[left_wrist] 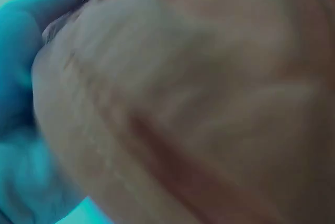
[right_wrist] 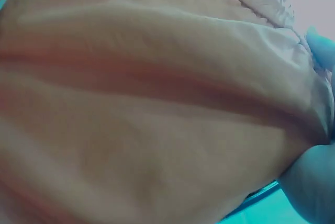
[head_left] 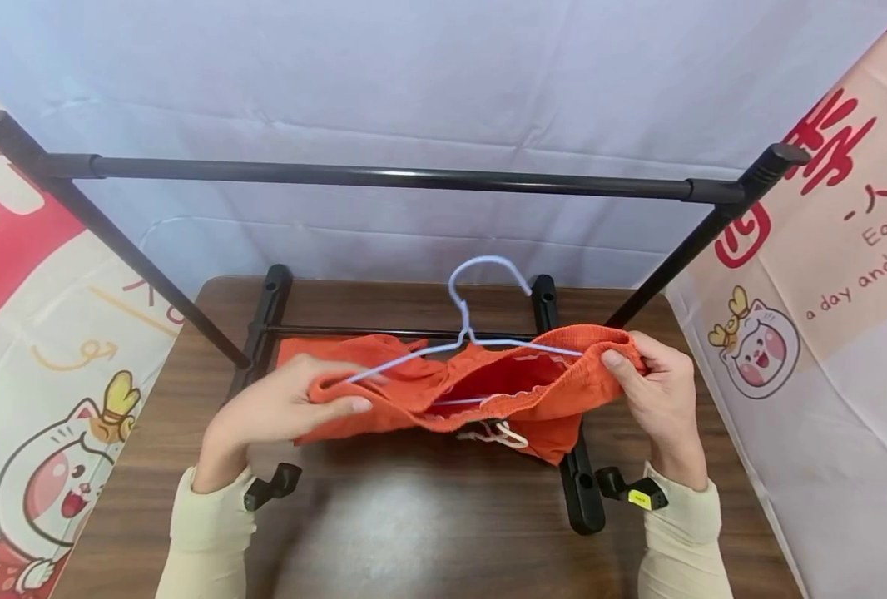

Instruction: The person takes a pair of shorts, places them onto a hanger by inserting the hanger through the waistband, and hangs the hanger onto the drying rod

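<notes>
Orange drawstring shorts [head_left: 391, 416] hang between the two hands, with the waistband spread wide and a white drawstring [head_left: 503, 434] at the front. A pale purple hanger [head_left: 464, 320] sits partly inside the waist, its hook standing above it. My left hand [head_left: 279, 403] pinches the left end of the waistband, thumb in front, beside the hanger's left arm. At the other end, my right hand [head_left: 656, 391] grips the waistband with its thumb on the outside. Cloth of the shorts fills both wrist views, where the fingers [right_wrist: 319, 177] show only at the edge.
Behind the shorts stands a black clothes rack [head_left: 384, 176] with a high crossbar and two feet on the brown wooden table [head_left: 398, 524]. Pale cloth [head_left: 413, 75] hangs at the back, and printed cartoon sheets flank both sides.
</notes>
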A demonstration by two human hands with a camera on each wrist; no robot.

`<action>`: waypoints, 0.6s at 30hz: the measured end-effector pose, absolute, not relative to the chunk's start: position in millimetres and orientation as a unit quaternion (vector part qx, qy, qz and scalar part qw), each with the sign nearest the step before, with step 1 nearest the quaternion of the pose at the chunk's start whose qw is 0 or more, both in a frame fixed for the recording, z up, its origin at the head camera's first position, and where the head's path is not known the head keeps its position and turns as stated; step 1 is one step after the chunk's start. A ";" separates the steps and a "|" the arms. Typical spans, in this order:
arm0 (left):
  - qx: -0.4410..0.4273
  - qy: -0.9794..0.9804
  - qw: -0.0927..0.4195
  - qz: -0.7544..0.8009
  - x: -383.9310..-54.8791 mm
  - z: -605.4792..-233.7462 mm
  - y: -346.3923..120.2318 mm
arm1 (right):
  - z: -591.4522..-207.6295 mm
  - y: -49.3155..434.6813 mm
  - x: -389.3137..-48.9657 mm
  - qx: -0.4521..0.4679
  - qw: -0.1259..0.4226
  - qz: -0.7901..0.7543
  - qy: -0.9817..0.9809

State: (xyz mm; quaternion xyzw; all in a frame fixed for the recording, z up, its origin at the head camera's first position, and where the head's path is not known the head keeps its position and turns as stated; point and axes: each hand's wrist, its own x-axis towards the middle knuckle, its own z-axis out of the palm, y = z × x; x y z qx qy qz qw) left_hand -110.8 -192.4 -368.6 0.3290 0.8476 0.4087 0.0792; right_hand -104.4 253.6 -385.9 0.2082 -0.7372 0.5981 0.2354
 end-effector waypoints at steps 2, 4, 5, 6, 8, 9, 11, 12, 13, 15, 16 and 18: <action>0.354 0.845 0.081 0.393 -111.3 -371.4 -189.3 | -385.1 254.2 -105.2 0.209 0.237 0.574 -0.755; 0.355 0.847 0.069 0.389 -110.7 -372.3 -188.5 | -383.2 256.8 -105.5 0.213 0.223 0.534 -0.787; 0.350 0.850 0.058 0.389 -110.2 -372.2 -189.3 | -382.5 258.7 -106.0 0.220 0.207 0.520 -0.799; 0.347 0.852 0.046 0.389 -109.7 -372.0 -191.1 | -381.9 261.3 -106.2 0.227 0.184 0.509 -0.810; 0.345 0.854 0.028 0.388 -108.2 -370.5 -195.8 | -380.6 266.9 -105.1 0.243 0.129 0.498 -0.822; 0.345 0.854 0.022 0.389 -107.4 -370.2 -198.5 | -380.3 269.8 -104.5 0.249 0.104 0.497 -0.825; 0.341 0.855 0.014 0.390 -105.4 -369.3 -204.7 | -381.4 275.7 -103.3 0.253 0.066 0.502 -0.825; 0.337 0.856 0.014 0.393 -104.0 -368.9 -208.3 | -382.4 278.4 -102.5 0.252 0.053 0.506 -0.823; 0.331 0.855 0.017 0.398 -102.5 -368.4 -211.9 | -383.5 280.5 -101.5 0.249 0.045 0.510 -0.822; 0.323 0.851 0.038 0.413 -100.0 -368.1 -218.3 | -385.9 283.0 -100.5 0.248 0.049 0.514 -0.820; 0.323 0.846 0.053 0.421 -99.1 -368.3 -220.8 | -387.1 283.4 -100.1 0.247 0.056 0.515 -0.819; 0.330 0.827 0.100 0.444 -98.3 -369.6 -223.9 | -389.3 282.8 -99.8 0.249 0.074 0.518 -0.815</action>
